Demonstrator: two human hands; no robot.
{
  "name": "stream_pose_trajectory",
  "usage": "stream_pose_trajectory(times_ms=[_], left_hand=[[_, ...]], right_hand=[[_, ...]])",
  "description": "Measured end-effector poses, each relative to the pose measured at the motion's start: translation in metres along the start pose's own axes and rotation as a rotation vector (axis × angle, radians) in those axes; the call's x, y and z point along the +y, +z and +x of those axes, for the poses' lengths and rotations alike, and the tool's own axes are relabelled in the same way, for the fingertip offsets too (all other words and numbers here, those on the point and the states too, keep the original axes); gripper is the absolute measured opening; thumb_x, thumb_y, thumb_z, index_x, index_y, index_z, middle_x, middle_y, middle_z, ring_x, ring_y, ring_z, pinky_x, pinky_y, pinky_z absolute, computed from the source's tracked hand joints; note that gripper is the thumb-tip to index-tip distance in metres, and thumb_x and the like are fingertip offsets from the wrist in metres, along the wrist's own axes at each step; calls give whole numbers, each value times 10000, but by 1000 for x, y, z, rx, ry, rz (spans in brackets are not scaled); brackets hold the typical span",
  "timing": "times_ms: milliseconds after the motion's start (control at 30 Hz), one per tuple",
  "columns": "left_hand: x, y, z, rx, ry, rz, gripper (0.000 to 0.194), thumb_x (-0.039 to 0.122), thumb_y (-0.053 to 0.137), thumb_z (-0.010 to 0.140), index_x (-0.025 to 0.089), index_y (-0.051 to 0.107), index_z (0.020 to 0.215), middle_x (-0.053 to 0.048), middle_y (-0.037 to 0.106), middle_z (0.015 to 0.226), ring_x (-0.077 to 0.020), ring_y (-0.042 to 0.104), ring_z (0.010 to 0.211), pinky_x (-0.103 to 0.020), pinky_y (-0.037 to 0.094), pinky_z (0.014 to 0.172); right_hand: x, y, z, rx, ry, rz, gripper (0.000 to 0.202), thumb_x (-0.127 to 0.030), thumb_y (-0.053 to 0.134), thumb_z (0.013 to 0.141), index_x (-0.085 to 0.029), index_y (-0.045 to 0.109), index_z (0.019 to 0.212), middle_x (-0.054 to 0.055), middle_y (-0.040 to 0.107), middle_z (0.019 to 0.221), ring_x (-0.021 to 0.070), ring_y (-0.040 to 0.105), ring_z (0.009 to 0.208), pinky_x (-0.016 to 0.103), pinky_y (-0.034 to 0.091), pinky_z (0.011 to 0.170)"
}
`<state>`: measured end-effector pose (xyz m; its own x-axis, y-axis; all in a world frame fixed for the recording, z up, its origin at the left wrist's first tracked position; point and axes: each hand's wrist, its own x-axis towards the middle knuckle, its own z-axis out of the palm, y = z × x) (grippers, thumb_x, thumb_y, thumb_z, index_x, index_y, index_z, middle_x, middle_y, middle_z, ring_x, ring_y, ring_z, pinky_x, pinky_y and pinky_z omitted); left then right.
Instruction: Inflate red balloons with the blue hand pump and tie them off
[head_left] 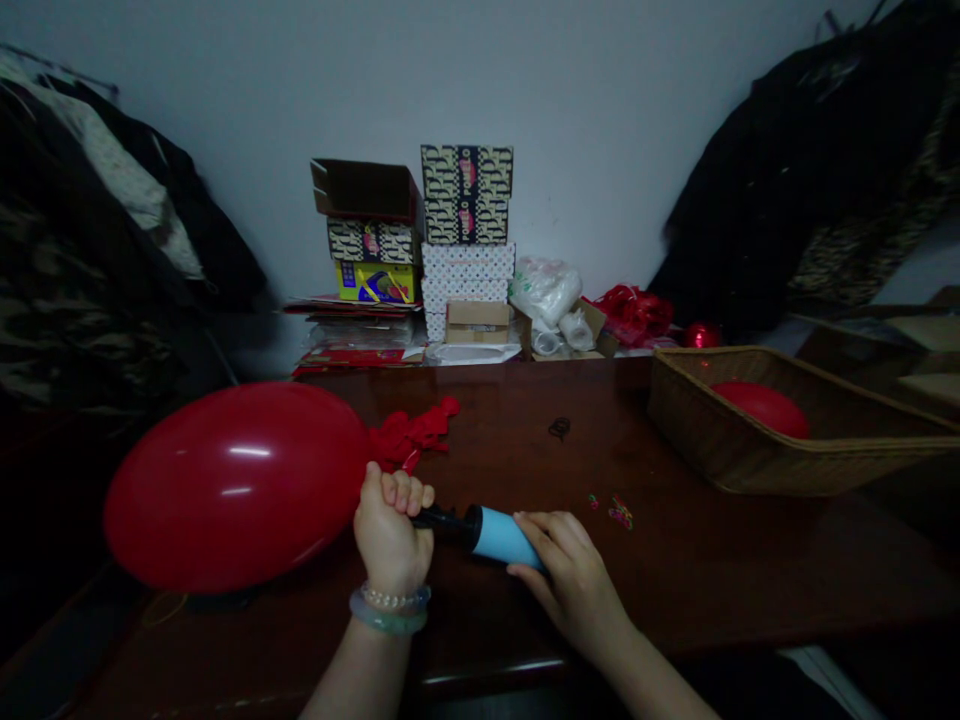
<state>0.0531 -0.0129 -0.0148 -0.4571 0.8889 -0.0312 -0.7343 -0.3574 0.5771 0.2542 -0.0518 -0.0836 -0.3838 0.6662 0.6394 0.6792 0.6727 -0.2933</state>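
Observation:
A large inflated red balloon [236,490] lies to the left, its narrow end running into my left hand [394,530]. That fist is closed around the balloon's neck, which its fingers hide, where the black nozzle of a hand pump comes out. My right hand [574,575] wraps around the pump's light blue barrel [506,537], thumb below and fingers above. Behind my left hand, a heap of limp red balloons [411,435] rests on the table. Small coloured rubber bands [621,513] lie to the right of the pump.
On the brown table [517,440] sits a black looped bit [559,428]. At the right, a wicker basket [750,462] holds a red balloon [763,408]. Stacked boxes [469,195] and a plastic bag [549,290] stand along the wall. Clothes hang on both sides.

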Motion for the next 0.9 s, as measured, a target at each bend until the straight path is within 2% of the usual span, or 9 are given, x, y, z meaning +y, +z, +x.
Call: stream_pose_trajectory(times_ms=[133,300,500,667,900], left_hand=[[-9,-2,-5,-27,-23,15,472,363,580,860,189,269,550,80,255,443,-60,254,376,-227,284,417],[0,-1,-3,-45,-14,16,468,344,574,861,190,265,546,78,254,434,-61,250,369,-227,282,411],[20,1,10,-15,40,-13,455,286,602,813,192,237,557,85,248,432,-54,245,357,-218,277,399],[26,-1,16,35,63,-32,446,272,615,791,193,239,565,88,253,435,-54,250,360,-216,280,399],[20,1,12,23,53,-28,415,259,582,821,194,262,565,83,259,440,-59,249,371,-217,283,403]], right_hand=[[-5,5,0,-30,18,20,461,-336,582,898,-195,484,1325,126,615,1120,257,581,986,438,531,844],[-5,4,2,-43,11,75,486,-363,573,905,-200,454,1347,134,605,1156,258,574,1016,446,524,864],[15,-7,4,-25,-3,36,494,-363,603,885,-223,477,1342,118,625,1160,255,592,1038,440,538,873],[29,-14,2,-64,4,39,475,-336,593,893,-240,477,1343,115,626,1160,258,596,1033,446,545,865],[19,-9,-1,-35,3,39,461,-286,566,911,-197,459,1350,138,593,1161,271,570,1035,476,520,884]])
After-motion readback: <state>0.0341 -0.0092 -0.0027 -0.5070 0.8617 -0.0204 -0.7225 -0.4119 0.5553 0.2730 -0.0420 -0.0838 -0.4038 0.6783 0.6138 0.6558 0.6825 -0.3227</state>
